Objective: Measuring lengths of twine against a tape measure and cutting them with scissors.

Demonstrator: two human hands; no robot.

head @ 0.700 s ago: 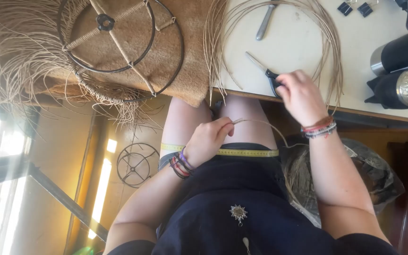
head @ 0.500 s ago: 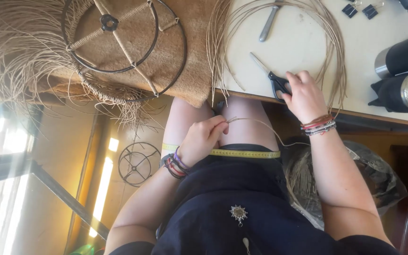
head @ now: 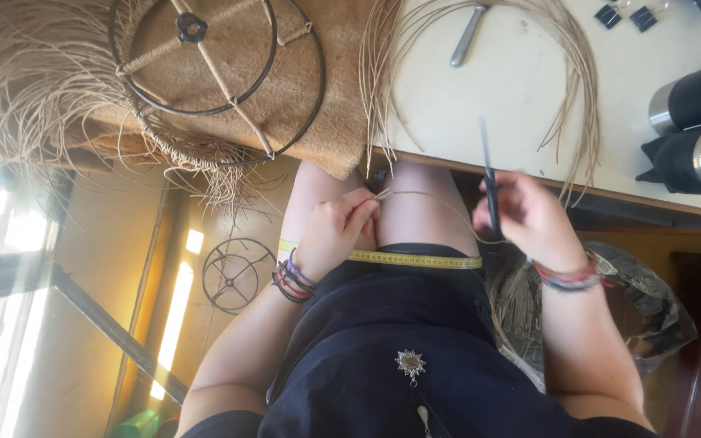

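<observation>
My left hand (head: 336, 229) rests on my lap and pinches the end of a thin tan reed strand (head: 423, 196) that runs toward my right hand. My right hand (head: 529, 217) is lifted off the table edge and grips black-handled scissors (head: 488, 174), blades pointing up toward the table. A yellow measuring tape (head: 415, 259) lies across my thighs. A coil of tan reed (head: 561, 89) sits on the white table (head: 513, 122) above my hands.
A round black wire frame with woven reed (head: 212, 73) lies on a brown mat (head: 342, 122) at the table's left. A metal tool (head: 467, 36), black binder clips (head: 626, 15) and black flasks (head: 695, 122) stand on the table. A smaller wire frame (head: 237, 274) lies on the floor. A plastic bag (head: 651, 316) hangs at right.
My right hand has picked the scissors up off the table and pulled back toward my lap. My left hand stays holding the strand.
</observation>
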